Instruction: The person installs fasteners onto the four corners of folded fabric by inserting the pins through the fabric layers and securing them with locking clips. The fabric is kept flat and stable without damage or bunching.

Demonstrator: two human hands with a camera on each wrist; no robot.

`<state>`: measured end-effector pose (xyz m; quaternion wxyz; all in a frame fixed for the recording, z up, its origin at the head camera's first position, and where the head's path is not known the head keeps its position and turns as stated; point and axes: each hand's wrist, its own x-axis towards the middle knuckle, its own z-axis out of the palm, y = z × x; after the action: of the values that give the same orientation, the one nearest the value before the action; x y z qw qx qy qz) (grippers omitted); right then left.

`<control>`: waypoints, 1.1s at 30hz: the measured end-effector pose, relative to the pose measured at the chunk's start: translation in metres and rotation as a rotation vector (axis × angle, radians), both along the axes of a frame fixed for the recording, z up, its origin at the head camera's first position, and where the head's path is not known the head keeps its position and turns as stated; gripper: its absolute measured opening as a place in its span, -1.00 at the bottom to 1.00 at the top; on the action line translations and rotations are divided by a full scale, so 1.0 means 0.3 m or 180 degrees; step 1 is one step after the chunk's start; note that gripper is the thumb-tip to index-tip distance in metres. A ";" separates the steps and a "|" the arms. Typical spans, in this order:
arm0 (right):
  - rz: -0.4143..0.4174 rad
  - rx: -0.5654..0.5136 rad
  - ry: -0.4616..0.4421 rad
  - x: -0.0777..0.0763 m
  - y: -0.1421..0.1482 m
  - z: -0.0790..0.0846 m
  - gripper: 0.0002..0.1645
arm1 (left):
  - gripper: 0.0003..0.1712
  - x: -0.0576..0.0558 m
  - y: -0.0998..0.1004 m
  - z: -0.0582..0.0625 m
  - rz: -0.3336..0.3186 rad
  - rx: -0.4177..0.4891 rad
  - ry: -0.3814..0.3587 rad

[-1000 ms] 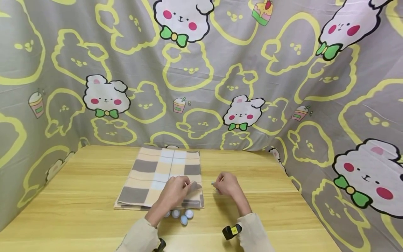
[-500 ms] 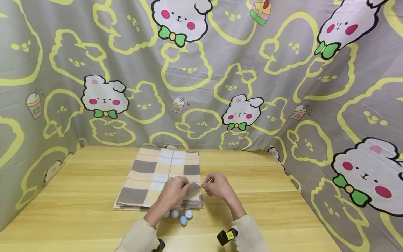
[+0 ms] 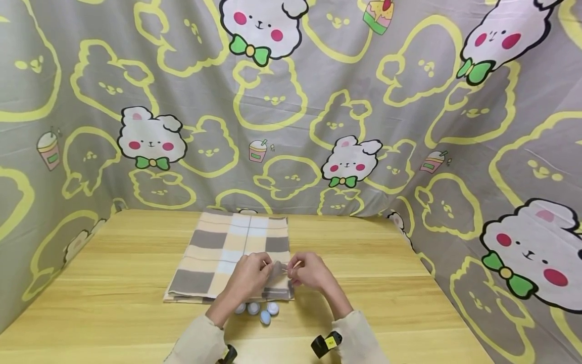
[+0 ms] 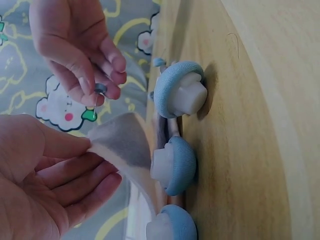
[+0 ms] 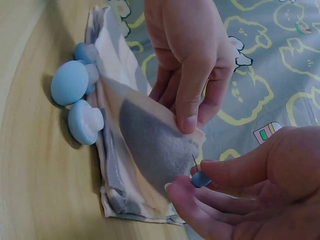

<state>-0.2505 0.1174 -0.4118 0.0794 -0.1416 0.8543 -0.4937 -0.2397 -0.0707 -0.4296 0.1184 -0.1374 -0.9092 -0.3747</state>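
Note:
A folded plaid blanket (image 3: 223, 245) in beige, grey and white lies on the table. My left hand (image 3: 249, 275) pinches its near right corner between thumb and fingers and lifts it, so a grey patch (image 5: 150, 142) slopes up in the right wrist view. Facing it, my right hand (image 3: 311, 271) pinches a blue-headed pin (image 5: 201, 179), its thin needle pointing up close beside the raised corner. Several mushroom-shaped pieces with blue caps and white stems (image 4: 180, 90) lie along the blanket's near edge, below my left hand.
The wooden table (image 3: 386, 313) extends to both sides of the blanket. A grey curtain (image 3: 291, 111) with cartoon bears stands around its back and sides. Black wrist devices (image 3: 326, 344) sit at both sleeves.
My right hand has moved left with the pin, from the bare table up to the blanket's lifted corner. My left hand has kept its hold there, nearly still.

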 end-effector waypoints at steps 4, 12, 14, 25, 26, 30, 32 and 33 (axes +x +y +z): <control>0.0048 -0.0058 -0.0036 0.002 -0.003 -0.006 -0.94 | -0.89 -0.001 -0.001 -0.001 0.0006 0.0002 -0.0009; 0.0054 -0.0134 -0.0058 0.005 -0.016 -0.015 -0.93 | -0.87 0.004 -0.005 0.002 0.0014 0.0093 0.0026; 0.0007 -0.0110 -0.0036 0.005 -0.019 -0.015 -0.93 | -0.87 0.003 -0.004 0.000 0.0008 0.0124 0.0033; -0.0172 -0.0248 0.0024 -0.001 -0.037 -0.024 -0.92 | -0.94 -0.004 -0.002 0.004 0.0077 0.0369 0.0046; -0.0177 -0.0265 0.0022 -0.002 -0.038 -0.026 -0.92 | -0.93 -0.005 -0.003 0.005 0.0097 0.0392 0.0071; -0.0172 -0.0345 0.0006 -0.003 -0.042 -0.032 -0.89 | -0.93 -0.007 -0.007 0.007 0.0113 0.0541 0.0077; -0.0161 -0.0399 -0.0003 -0.002 -0.045 -0.033 -0.87 | -0.94 -0.008 -0.008 0.007 0.0098 0.0649 0.0021; -0.0158 -0.0423 -0.0011 0.000 -0.046 -0.031 -0.87 | -0.95 -0.009 -0.009 0.007 0.0090 0.0700 -0.0007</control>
<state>-0.2505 0.1035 -0.4211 0.0590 -0.1244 0.8228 -0.5514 -0.2423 -0.0732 -0.4275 0.1371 -0.1103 -0.8646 -0.4706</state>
